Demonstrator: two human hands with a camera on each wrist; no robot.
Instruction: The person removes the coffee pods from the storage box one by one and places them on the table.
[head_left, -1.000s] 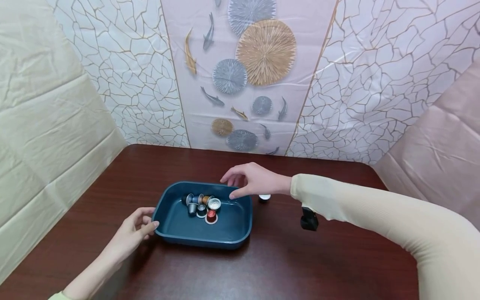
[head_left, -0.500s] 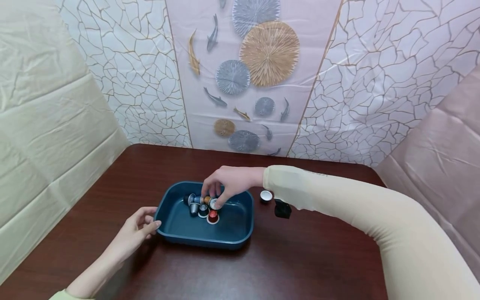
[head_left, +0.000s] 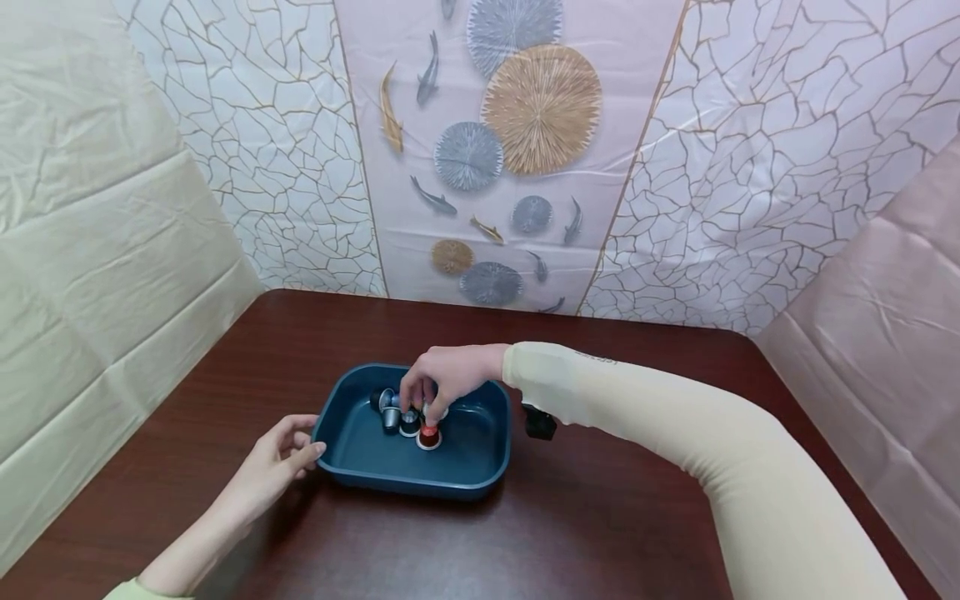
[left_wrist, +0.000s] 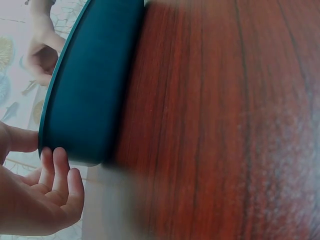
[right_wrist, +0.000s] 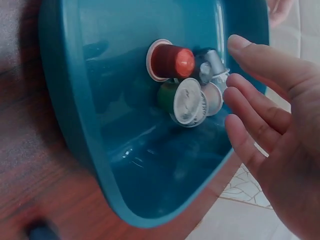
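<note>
A dark blue rectangular basin (head_left: 472, 457) sits on the table, with several coffee capsules clustered inside. In the head view, a red capsule (head_left: 429, 438), a silver capsule (head_left: 391, 419) and a black capsule (head_left: 409, 423) show. My left hand (head_left: 279, 458) grips the basin's left rim, thumb on top and fingers against the outer wall (left_wrist: 95, 90). Over the cluster, my right hand (head_left: 450, 371) reaches down with fingers and thumb apart. No capsule shows between them in the right wrist view, where a white-lidded capsule (right_wrist: 188, 101) leans among the others. Some capsules are hidden beneath the right hand.
The dark reddish-brown table (head_left: 600, 517) extends around the basin. A black device (head_left: 538, 422) hangs under the right sleeve (head_left: 637, 408). Patterned cloth (head_left: 540, 108) stands behind the table. A dark blurred thing (right_wrist: 41, 230) shows on the table in the right wrist view.
My right hand has moved left and down from the basin's back right rim to the capsules. The white-topped capsule on the table is now hidden by the right arm. The left hand holds its place.
</note>
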